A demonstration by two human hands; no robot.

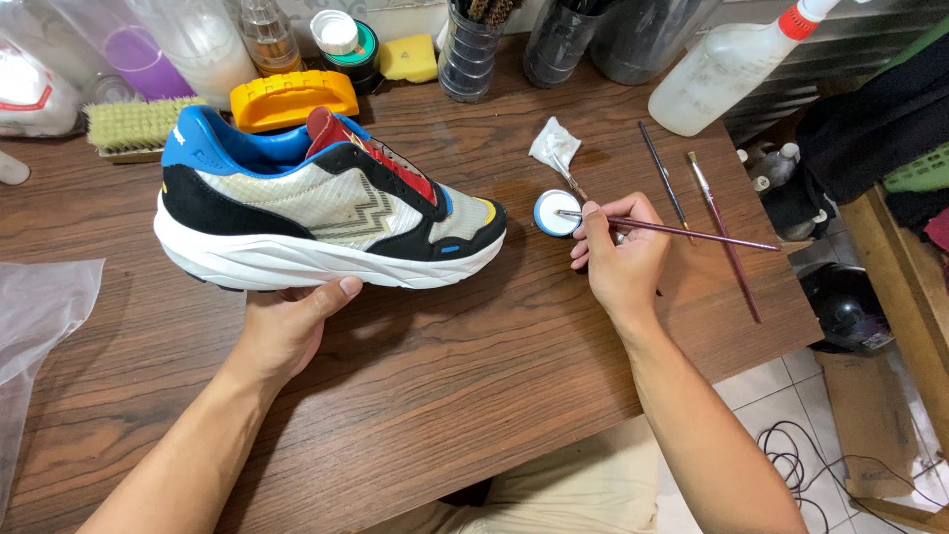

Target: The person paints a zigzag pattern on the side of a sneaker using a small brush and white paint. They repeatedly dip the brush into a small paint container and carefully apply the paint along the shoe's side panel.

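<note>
— Hands first: what has each got?

— The left hand (287, 321) lies palm-down on the counter (445, 386), fingers loosely curled, its thumb pressed against the white sole of the sneaker (326, 213). It steadies the shoe rather than gripping it. The right hand (618, 252) is closed around a thin paintbrush (682, 231), pinched between thumb and fingertips like a pen.

— Where is the brush tip?

— Over a small round lid with a blue rim (556, 213), which holds something white. The tip reaches into it; whether it touches the white I cannot tell.

— And the shoe?

— It stands upright on its sole, toe towards the lid, heel to the left. Blue collar, red tongue, pale mesh sides, black patches.

— Around them?

— A crumpled white wrapper (554, 143) just behind the lid. Two more brushes (717, 232) lie to the right of the hand. Farther back: an orange brush handle (294, 99), a bristle scrub brush (133, 124), a yellow sponge (408, 57), dark cups with tools (470, 49) and a spray bottle (732, 64) on its side. Clear plastic (40, 307) sits at the left edge.
</note>
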